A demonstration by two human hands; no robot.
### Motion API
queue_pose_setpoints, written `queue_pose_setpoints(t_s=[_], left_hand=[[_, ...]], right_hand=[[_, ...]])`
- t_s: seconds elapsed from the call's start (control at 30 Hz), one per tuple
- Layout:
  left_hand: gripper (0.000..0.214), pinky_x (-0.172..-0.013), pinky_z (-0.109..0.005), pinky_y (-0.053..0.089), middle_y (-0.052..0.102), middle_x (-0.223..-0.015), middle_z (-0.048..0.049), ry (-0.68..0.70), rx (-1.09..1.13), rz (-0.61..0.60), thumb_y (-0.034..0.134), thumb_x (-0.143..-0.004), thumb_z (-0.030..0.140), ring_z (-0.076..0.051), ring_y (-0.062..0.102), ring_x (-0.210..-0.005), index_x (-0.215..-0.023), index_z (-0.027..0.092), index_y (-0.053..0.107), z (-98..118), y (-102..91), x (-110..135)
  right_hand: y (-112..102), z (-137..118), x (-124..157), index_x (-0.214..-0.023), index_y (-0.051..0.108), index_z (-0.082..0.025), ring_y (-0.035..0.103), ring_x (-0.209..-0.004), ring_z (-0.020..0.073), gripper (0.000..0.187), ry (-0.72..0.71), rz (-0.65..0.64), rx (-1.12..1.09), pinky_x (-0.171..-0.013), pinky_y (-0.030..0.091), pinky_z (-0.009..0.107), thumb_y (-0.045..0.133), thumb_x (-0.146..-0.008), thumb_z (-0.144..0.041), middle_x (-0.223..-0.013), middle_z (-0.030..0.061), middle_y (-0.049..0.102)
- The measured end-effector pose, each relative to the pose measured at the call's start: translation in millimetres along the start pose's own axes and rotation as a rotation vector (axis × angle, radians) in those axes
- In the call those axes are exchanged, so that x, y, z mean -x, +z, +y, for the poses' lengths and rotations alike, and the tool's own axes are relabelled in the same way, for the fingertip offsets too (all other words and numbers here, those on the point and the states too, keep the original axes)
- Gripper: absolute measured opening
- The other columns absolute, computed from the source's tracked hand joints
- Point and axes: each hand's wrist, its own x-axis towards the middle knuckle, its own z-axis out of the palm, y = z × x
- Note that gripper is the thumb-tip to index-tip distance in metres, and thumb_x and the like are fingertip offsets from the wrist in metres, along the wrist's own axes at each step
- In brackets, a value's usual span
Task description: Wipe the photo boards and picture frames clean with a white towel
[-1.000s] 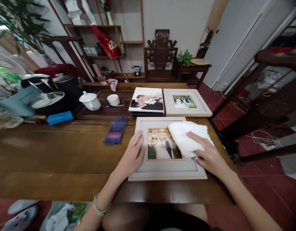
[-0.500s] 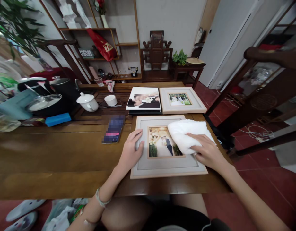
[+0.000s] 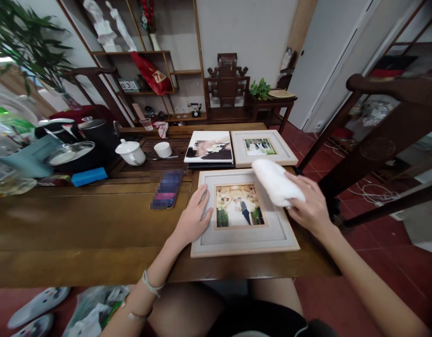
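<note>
A picture frame [image 3: 244, 242] with a pale wood edge and a wide light mat lies flat on the wooden table before me, holding a wedding photo [image 3: 240, 206]. My left hand [image 3: 194, 216] rests on the frame's left side, fingers stretched out along its edge. In my right hand [image 3: 311, 204] is a folded white cloth [image 3: 277, 182], gripped between thumb and fingers over the frame's upper right corner. The cloth appears lifted and tilted; whether its lower edge touches the frame I cannot tell.
Behind the frame lie a photo album [image 3: 209, 146] and a second picture frame [image 3: 289, 152]. A phone [image 3: 167, 189] is to the left. Farther left are a white lidded cup [image 3: 130, 152], a small white bowl [image 3: 163, 150], a blue block [image 3: 89, 176] and a dark pot [image 3: 71, 159]. A wooden chair [image 3: 377, 135] stands right.
My right hand has gathered the cloth and raised it off the photo, up and to the right, uncovering the photo's right side. My left hand stays on the frame.
</note>
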Motion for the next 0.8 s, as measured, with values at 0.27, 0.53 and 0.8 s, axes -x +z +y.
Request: queue_pose_setpoints(t_s=[0.27, 0.53, 0.8], left_hand=[[0.051, -0.118, -0.050, 0.025, 0.032, -0.155, -0.0169, 0.014, 0.024, 0.011, 0.042, -0.096, 0.034, -0.028, 0.025, -0.146, -0.143, 0.012, 0.042, 0, -0.6, 0], [0.050, -0.118, -0.053, 0.022, 0.030, -0.156, -0.0162, 0.042, 0.094, 0.004, 0.043, -0.096, 0.032, -0.027, 0.019, -0.148, -0.143, 0.015, 0.041, -6, 2.5, 1], [0.051, -0.118, -0.052, 0.021, 0.029, -0.157, -0.0166, 0.062, 0.097, 0.015, 0.042, -0.097, 0.031, -0.027, 0.018, -0.148, -0.145, 0.015, 0.037, -8, 5.0, 2]], right_hand=[[36, 7, -41, -0.088, 0.069, -0.019, 0.042, -0.134, 0.0331, 0.031, 0.047, -0.207, 0.047, -0.108, 0.038, 0.057, 0.056, -0.070, 0.002, -0.136, 0.0116, 0.057], [61, -8, -27, -0.095, 0.071, -0.019, 0.051, -0.126, 0.0324, 0.038, 0.053, -0.325, 0.012, -0.103, 0.042, 0.054, 0.055, -0.067, 0.002, -0.128, 0.0130, 0.063], [48, 6, -32, -0.084, 0.070, -0.017, 0.049, -0.128, 0.0305, 0.028, 0.071, -0.096, 0.074, -0.101, 0.044, 0.048, 0.052, -0.072, 0.002, -0.131, 0.0140, 0.060]])
